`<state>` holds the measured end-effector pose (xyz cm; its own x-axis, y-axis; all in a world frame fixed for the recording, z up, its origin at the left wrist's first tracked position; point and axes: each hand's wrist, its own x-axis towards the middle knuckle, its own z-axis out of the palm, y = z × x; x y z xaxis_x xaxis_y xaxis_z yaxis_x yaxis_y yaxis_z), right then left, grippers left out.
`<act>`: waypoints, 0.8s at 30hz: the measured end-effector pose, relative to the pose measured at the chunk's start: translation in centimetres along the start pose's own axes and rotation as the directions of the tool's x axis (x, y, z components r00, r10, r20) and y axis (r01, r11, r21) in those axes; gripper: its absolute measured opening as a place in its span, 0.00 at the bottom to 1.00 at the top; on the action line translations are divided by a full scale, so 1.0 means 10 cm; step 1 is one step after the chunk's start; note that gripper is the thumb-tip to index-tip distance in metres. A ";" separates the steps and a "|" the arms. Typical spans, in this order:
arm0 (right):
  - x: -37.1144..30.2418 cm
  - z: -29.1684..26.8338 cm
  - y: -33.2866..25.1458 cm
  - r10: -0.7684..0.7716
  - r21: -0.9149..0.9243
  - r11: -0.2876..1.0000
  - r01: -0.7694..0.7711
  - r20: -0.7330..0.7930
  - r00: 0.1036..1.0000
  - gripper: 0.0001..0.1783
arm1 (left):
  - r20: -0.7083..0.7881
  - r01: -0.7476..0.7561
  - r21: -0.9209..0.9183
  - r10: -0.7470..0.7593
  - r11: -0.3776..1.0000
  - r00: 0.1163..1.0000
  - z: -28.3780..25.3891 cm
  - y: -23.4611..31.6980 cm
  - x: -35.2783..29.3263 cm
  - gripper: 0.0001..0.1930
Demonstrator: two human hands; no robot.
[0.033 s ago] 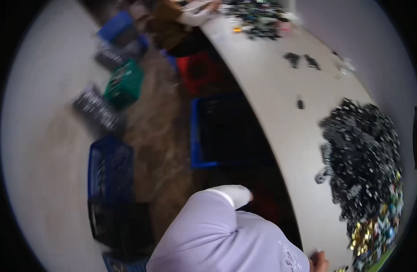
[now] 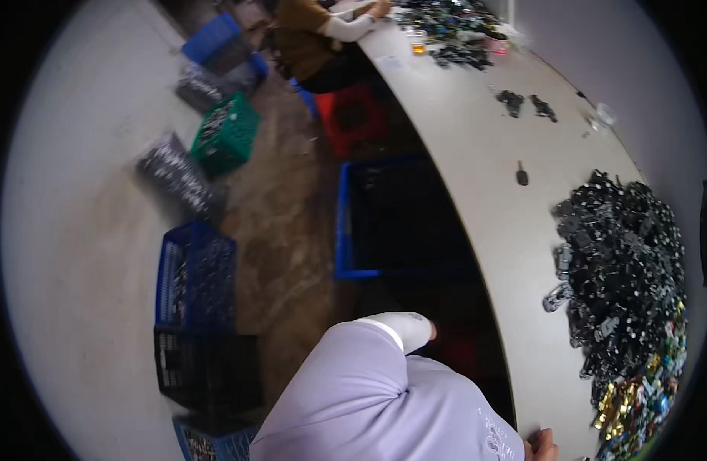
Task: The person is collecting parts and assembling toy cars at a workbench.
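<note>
My right hand (image 2: pixel 542 445) is at the lower edge of the view, by the near edge of the pale table (image 2: pixel 488 230). Its fingers look curled together, and whatever they may hold is hidden. My left arm, in a lavender shirt and white sleeve (image 2: pixel 399 329), is bent in front of my body. Only a sliver of my left hand (image 2: pixel 433 331) shows, beside the dark space under the table, so its fingers are hidden. To the right lies a big heap of small black, shiny pieces (image 2: pixel 622 261), with gold and coloured pieces (image 2: pixel 619 406) at its near end.
A single dark piece (image 2: pixel 522 175) and two small clusters (image 2: pixel 511 103) lie farther up the table. At its far end a co-worker's sleeved arm (image 2: pixel 350 28) reaches to another pile (image 2: pixel 446 19). A blue crate (image 2: pixel 343 223), red stool (image 2: pixel 353 119) and green basket (image 2: pixel 227 137) stand on the floor.
The whole scene has shifted slightly right in the view and looks sharper. Both of my hands stay in nearly the same places.
</note>
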<state>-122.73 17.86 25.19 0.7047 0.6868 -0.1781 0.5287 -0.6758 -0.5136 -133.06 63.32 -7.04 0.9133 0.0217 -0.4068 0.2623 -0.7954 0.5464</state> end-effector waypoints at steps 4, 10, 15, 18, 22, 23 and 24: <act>-0.15 -0.14 -0.24 0.165 0.119 0.977 -0.179 0.118 0.979 0.11 | 0.007 -0.078 -0.021 0.078 0.997 0.997 -0.19 0.56 0.09 0.20; -0.27 -0.29 -0.36 0.029 0.365 0.931 -0.027 0.002 1.000 0.11 | -0.238 -0.062 0.060 0.075 0.996 0.968 -1.21 0.95 -0.25 0.19; -0.59 -0.22 0.19 -0.022 0.649 0.730 0.213 -0.290 0.957 0.33 | -0.552 0.062 0.039 -0.031 0.997 0.833 -2.09 1.46 -0.60 0.14; -0.66 -0.74 -0.17 0.042 0.651 0.538 0.536 -0.656 0.754 0.45 | -0.623 0.025 -0.094 -0.079 0.995 0.779 -2.35 1.36 -0.85 0.15; -1.34 -1.41 -0.08 -0.278 0.419 0.689 0.592 -0.601 0.749 0.44 | -0.580 -0.105 -0.029 0.069 0.994 0.811 -2.63 1.99 -0.72 0.14; -1.13 -1.68 -0.40 -0.206 0.437 0.706 0.558 -0.627 0.751 0.44 | -0.583 -0.153 0.079 0.170 0.985 0.795 -2.63 2.13 -0.64 0.14; -1.10 -1.82 -0.52 -0.152 0.437 0.720 0.539 -0.659 0.737 0.43 | -0.589 -0.179 0.119 0.214 0.977 0.779 -2.64 2.23 -0.66 0.14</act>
<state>-124.70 8.95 45.09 0.7507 0.4319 0.4999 0.5537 0.0013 -0.8327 -125.01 61.39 27.15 0.9515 0.2029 0.2311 0.0556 -0.8526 0.5196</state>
